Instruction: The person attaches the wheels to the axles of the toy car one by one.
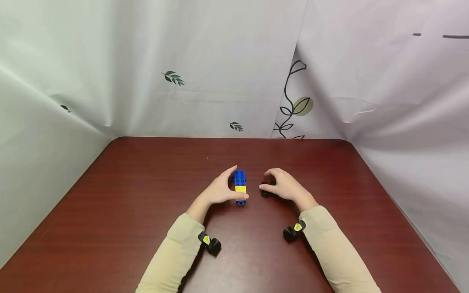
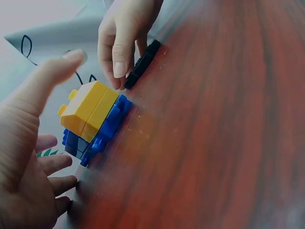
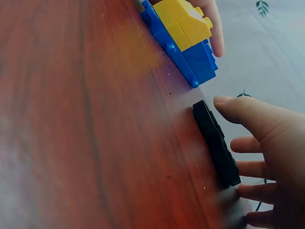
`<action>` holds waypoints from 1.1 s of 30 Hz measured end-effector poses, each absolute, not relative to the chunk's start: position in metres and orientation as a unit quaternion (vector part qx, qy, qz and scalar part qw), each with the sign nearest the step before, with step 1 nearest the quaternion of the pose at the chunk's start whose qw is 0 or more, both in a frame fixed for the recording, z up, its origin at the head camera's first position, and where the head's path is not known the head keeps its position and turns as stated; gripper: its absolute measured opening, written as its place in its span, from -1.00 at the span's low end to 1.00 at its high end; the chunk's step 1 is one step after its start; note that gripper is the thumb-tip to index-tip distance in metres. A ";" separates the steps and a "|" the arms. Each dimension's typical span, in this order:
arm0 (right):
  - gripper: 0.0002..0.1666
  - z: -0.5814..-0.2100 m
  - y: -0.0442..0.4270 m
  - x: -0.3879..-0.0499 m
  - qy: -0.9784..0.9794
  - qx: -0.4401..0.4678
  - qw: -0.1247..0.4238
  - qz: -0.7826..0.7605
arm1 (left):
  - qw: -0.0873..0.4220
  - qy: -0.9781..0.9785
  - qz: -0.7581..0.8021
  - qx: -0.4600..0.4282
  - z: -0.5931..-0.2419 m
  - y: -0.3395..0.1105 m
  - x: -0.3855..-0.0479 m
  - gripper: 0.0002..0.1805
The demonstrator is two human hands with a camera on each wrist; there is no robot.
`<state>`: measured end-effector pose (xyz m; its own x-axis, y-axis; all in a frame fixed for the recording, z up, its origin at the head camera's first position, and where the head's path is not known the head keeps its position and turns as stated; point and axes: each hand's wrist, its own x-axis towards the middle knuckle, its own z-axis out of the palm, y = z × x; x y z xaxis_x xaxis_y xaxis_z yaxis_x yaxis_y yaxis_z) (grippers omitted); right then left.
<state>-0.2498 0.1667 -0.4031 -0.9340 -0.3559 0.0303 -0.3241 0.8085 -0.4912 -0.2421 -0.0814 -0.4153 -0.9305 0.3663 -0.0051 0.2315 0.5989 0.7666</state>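
A toy vehicle of blue and yellow building blocks [image 1: 240, 179] stands on the table, its yellow block [image 2: 90, 109] on top of a blue base [image 3: 167, 45]. Around its left side is my left hand [image 1: 221, 189], thumb and fingers spread; a gap shows between the thumb and the yellow block in the left wrist view. To the right lies a flat black piece [image 3: 214, 140], whose exact kind I cannot tell. My right hand [image 1: 285, 186] is beside it, thumb over its near end and fingers on the far side, with no grip visible.
The dark red wooden table [image 1: 154, 183] has rounded far corners. A pale curtain [image 1: 220, 61] with leaf prints hangs behind it and along both sides. Black wrist cameras are strapped to the left sleeve [image 1: 172, 252] and the right sleeve [image 1: 337, 248].
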 end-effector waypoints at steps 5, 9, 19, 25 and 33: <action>-0.44 -0.405 0.166 -0.253 0.949 -0.182 0.023 -0.256 | 0.080 0.895 0.398 0.185 -0.412 -0.076 -0.244 0.22; -0.47 -0.407 0.163 -0.253 0.949 -0.189 0.023 -0.253 | 0.089 0.902 0.368 0.206 -0.410 -0.072 -0.245 0.26; -0.59 -0.408 0.160 -0.250 0.955 -0.167 0.016 -0.244 | 0.088 0.908 0.351 0.211 -0.408 -0.070 -0.243 0.22; -0.63 -0.409 0.156 -0.255 0.957 -0.172 0.008 -0.235 | 0.065 0.913 0.353 0.194 -0.410 -0.075 -0.246 0.22; -0.63 -0.407 0.158 -0.255 0.946 -0.146 -0.006 -0.291 | 0.050 0.899 0.393 0.188 -0.412 -0.075 -0.248 0.25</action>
